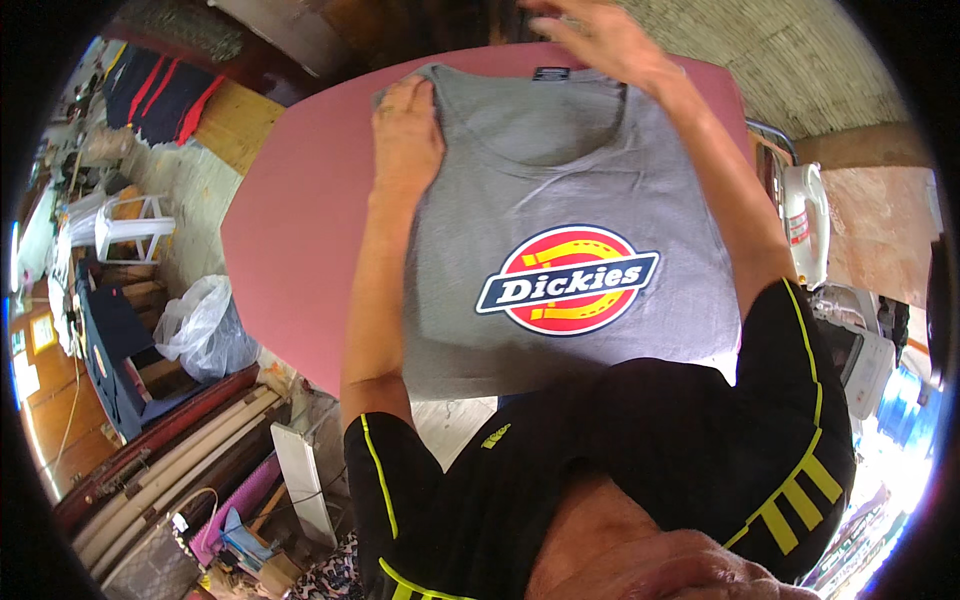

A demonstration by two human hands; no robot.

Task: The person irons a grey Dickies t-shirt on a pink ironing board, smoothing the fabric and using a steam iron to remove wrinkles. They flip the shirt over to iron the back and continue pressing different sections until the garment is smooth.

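Observation:
A grey shirt (pixel 460 230) with a wide scooped neckline lies spread on a board with a dusty-pink cover (pixel 290 220). A red, yellow and navy printed emblem is on its front, and a small dark label sits at the back of the neck. My left hand (pixel 408 140) rests on the shirt's left shoulder beside the neckline, its fingers stretched out over the fabric. Beyond the right shoulder, my right hand (pixel 600 40) is raised off the cloth at the board's far edge. Its fingers are apart, slightly blurred, with nothing seen in them.
A white plastic jug (pixel 805 225) stands beyond the board's right side. To the left are a clear plastic bag (pixel 205 325), a white plastic stool (pixel 135 228) and a dark striped cloth (pixel 160 95). Long poles (pixel 180 475) lie at the lower left.

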